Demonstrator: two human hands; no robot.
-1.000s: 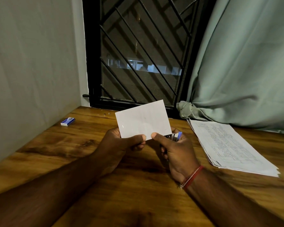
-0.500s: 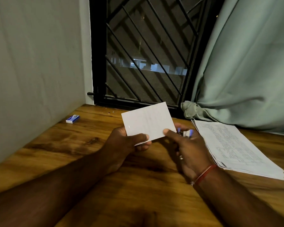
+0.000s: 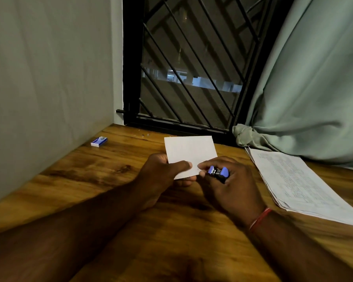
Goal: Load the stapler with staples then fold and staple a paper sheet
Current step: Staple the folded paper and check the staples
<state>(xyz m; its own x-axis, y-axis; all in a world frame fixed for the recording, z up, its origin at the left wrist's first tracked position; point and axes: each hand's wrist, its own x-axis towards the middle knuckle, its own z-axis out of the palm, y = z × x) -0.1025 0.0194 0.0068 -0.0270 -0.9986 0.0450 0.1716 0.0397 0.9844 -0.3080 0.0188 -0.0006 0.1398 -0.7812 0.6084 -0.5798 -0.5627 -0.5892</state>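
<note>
holding the folded paper sheet (image 3: 190, 153) up off the desk (image 3: 86, 180), the left hand (image 3: 161, 174) pinched it at the lower left edge in the head view. the thumb lay across the front and the fingers sat behind, a grip that looked meant to steady the sheet and leave its right corner free. the right hand (image 3: 232, 194) had its grip curled round a small blue stapler (image 3: 218, 172), whose metal mouth was turned toward the sheet's lower right corner. the thumb tip touched the paper just beside that corner, probably to guide it into the mouth. whether the paper was already between the stapler's plates could not be told.

the sheet being folded already, the stapling step seemed to be the one in hand.

a small blue and white staple box (image 3: 99, 141), as it appeared to be, lay closed by the wall at the far left, well apart from both hands. a stack of printed papers (image 3: 298, 180) rested on the right side, near a bunched green curtain (image 3: 314, 88) and below a barred window (image 3: 181, 68).
</note>
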